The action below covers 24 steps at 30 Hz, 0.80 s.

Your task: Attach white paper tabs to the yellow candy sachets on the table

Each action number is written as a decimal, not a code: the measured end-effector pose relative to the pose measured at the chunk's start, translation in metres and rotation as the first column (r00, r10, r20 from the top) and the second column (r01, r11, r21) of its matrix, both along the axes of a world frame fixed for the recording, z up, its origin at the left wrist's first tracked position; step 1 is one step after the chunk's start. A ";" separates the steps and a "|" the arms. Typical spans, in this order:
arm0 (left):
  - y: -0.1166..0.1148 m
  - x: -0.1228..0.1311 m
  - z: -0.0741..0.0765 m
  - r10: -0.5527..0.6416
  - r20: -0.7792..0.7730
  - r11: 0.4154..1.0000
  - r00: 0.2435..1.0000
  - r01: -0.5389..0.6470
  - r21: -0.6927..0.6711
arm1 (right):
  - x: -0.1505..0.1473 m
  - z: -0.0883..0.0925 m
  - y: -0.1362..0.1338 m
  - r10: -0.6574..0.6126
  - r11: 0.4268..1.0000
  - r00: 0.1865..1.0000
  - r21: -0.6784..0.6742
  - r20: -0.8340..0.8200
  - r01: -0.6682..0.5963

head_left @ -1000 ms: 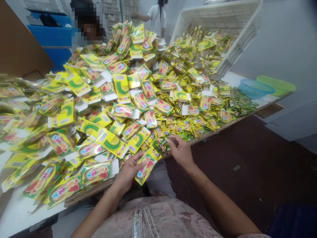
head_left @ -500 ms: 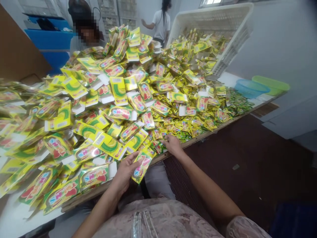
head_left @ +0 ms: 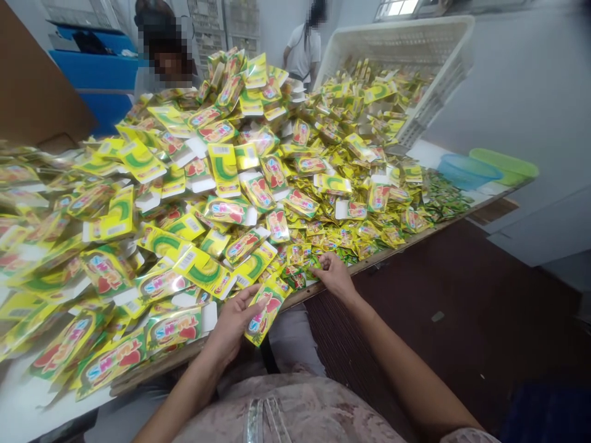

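At the near edge of the counter (head_left: 92,403), middle: one printed carton (head_left: 271,307), yellow and green with red fruit, held slantwise in the left hand (head_left: 233,320); grip pinching the carton between thumb and fingers. Just to the right: right hand (head_left: 336,277), fingers bent, fingertips at the green and red sachets (head_left: 295,277) beside the wooden edge; impossible to tell whether pinching one. Across the left and middle of the counter: large heap of cartons (head_left: 226,169), same print, lying at many angles, several with white end flaps sticking out. To the right of the heap: yellow sachets (head_left: 360,237), loosely spread, with a few cartons on top; farther right, green sachets (head_left: 447,197). Far right: white crate (head_left: 392,43), slatted, tipped toward the near side, with cartons at the mouth. Toward the right end: blue basin (head_left: 466,172) and light green basin (head_left: 512,166), side by side. Far left, beyond the heap: co-worker in a light top, blue containers (head_left: 104,71), brown panel (head_left: 32,74). Far middle: second person (head_left: 305,52) in a white shirt. Near right: dark floor (head_left: 443,283).
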<state>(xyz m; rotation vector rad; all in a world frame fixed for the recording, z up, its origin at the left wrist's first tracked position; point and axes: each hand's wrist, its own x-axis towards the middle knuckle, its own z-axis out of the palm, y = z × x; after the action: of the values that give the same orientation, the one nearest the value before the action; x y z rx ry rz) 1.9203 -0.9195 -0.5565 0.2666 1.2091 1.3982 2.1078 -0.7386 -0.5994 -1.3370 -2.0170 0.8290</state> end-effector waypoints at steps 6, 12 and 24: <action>-0.001 0.000 -0.001 -0.007 -0.003 1.000 1.000 0.007 0.014 | 0.000 0.004 0.015 0.079 0.986 0.971 0.128 0.225 -0.110; -0.003 0.001 -0.005 -0.002 -0.009 0.999 1.000 0.002 0.043 | -0.002 0.003 0.006 0.064 0.977 0.970 0.182 0.235 -0.109; -0.003 -0.003 -0.012 -0.005 -0.050 0.997 0.999 0.009 0.079 | -0.032 0.043 -0.044 0.165 0.919 0.863 -0.242 -0.478 -0.310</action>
<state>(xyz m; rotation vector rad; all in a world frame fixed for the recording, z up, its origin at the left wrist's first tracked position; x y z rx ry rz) 1.9177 -0.9221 -0.5684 0.3629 1.1938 1.4423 2.0761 -0.7828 -0.5564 -0.9308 -1.7428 1.4786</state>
